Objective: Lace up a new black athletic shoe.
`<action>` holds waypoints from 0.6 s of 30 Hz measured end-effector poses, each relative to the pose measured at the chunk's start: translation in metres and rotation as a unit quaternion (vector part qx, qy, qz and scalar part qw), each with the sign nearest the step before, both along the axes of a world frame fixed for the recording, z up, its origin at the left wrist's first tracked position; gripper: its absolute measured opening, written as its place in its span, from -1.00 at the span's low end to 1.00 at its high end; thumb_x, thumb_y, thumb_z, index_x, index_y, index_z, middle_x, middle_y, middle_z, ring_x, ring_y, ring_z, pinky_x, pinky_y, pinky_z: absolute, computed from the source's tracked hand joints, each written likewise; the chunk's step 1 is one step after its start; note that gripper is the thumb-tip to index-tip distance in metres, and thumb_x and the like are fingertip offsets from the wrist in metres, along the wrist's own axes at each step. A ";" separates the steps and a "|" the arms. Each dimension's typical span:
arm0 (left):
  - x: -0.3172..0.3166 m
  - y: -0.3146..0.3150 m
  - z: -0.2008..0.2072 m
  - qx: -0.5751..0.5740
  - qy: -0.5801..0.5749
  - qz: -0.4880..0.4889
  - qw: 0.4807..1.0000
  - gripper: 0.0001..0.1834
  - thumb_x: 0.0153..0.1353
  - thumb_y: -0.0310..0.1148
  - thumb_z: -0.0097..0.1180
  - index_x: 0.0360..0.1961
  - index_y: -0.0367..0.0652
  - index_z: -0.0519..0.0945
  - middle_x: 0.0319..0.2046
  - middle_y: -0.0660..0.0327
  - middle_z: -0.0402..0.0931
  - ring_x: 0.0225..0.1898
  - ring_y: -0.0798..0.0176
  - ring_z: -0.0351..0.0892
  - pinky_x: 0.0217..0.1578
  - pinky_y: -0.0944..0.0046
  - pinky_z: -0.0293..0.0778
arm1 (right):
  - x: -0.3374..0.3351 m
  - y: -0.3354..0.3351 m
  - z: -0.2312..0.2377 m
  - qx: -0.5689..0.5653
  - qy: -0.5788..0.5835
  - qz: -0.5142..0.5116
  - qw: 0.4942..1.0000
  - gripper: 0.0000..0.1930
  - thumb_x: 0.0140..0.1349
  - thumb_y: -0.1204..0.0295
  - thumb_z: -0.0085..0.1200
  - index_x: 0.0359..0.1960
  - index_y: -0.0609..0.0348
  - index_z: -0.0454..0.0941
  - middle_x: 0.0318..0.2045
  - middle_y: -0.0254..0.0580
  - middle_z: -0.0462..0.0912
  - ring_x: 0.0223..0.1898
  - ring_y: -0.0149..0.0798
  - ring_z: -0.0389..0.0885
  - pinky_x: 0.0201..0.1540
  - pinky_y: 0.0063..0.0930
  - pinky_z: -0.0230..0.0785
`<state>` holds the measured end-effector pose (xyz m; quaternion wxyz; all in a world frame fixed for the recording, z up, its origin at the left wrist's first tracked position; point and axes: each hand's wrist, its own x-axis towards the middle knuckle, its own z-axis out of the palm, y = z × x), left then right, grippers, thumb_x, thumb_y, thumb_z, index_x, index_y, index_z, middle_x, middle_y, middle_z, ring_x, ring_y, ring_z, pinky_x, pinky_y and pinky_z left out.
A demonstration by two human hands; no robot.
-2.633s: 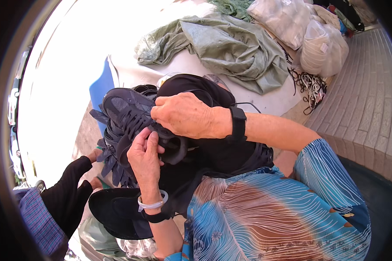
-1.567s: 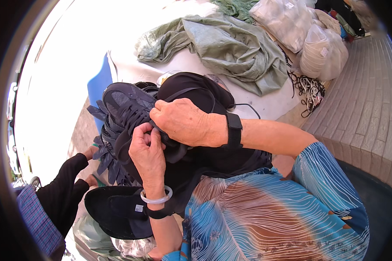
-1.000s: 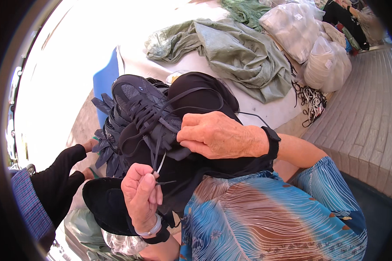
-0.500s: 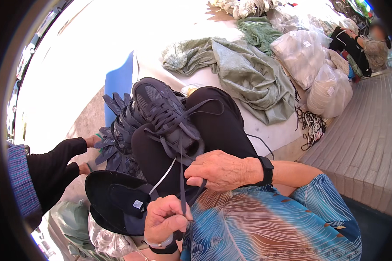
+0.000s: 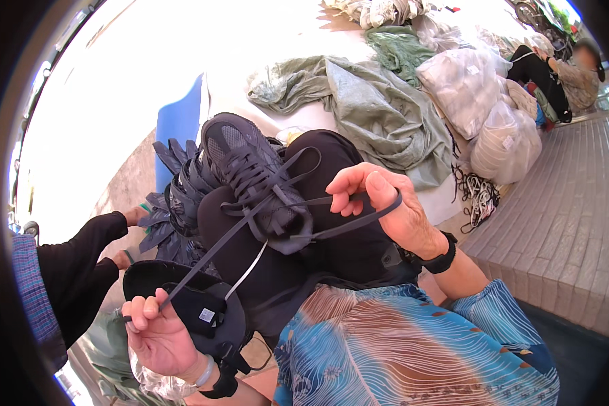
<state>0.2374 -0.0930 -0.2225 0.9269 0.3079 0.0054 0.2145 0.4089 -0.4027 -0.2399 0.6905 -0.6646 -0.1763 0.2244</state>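
A dark grey sneaker [image 5: 240,159] rests on my lap, toe pointing away, with its dark shoelace [image 5: 227,238] threaded through the eyelets. My left hand [image 5: 161,333] is at the lower left, pinching one end of the lace, which runs taut from the shoe. To the right of the shoe, my right hand [image 5: 386,206] is raised with another stretch of lace passing over its curled fingers and thumb. A narrow white strip [image 5: 247,272] runs from near the shoe's heel to a black curved item with a pale label [image 5: 176,287].
Several dark grey shoe pieces [image 5: 176,179] are stacked left of my knees. Beyond lie a grey-green sheet [image 5: 379,115], stuffed clear bags [image 5: 460,84] and tangled laces [image 5: 479,203]. Grey slatted planks [image 5: 555,223] lie right. Another person's legs [image 5: 81,250] are at left; someone [image 5: 578,78] sits far right.
My hands have moved apart: the left went down and left with the lace end, the right up and right. The lace between them and the shoe has spread wide.
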 end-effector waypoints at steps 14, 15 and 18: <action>0.006 -0.006 -0.006 0.154 0.141 0.007 0.978 -0.67 0.44 -0.31 -0.26 -0.54 -0.07 0.18 -0.66 0.33 0.13 -0.67 0.44 0.04 -0.53 0.39 0.19 | 0.011 -0.009 0.006 0.262 0.105 -0.031 0.959 -0.58 0.46 0.20 -0.25 -0.17 0.38 0.49 -0.75 -0.53 0.10 -0.73 -0.60 0.03 -0.67 -0.65 -0.02; 0.004 -0.002 -0.005 0.159 0.141 0.014 0.977 -0.66 0.45 -0.29 -0.28 -0.54 -0.07 0.17 -0.67 0.33 0.14 -0.67 0.44 0.07 -0.55 0.38 0.20 | 0.014 -0.012 0.010 0.239 0.085 -0.037 0.967 -0.57 0.44 0.17 -0.21 -0.18 0.40 0.48 -0.74 -0.57 0.09 -0.72 -0.63 0.01 -0.67 -0.70 -0.10; 0.006 -0.003 -0.006 0.173 0.132 0.018 0.976 -0.68 0.44 -0.24 -0.24 -0.50 -0.10 0.21 -0.63 0.32 0.19 -0.64 0.47 0.11 -0.54 0.41 0.23 | 0.015 -0.009 0.019 0.123 0.050 -0.089 0.987 -0.52 0.44 0.11 -0.22 -0.19 0.40 0.47 -0.71 -0.59 0.07 -0.69 -0.65 -0.01 -0.65 -0.71 -0.13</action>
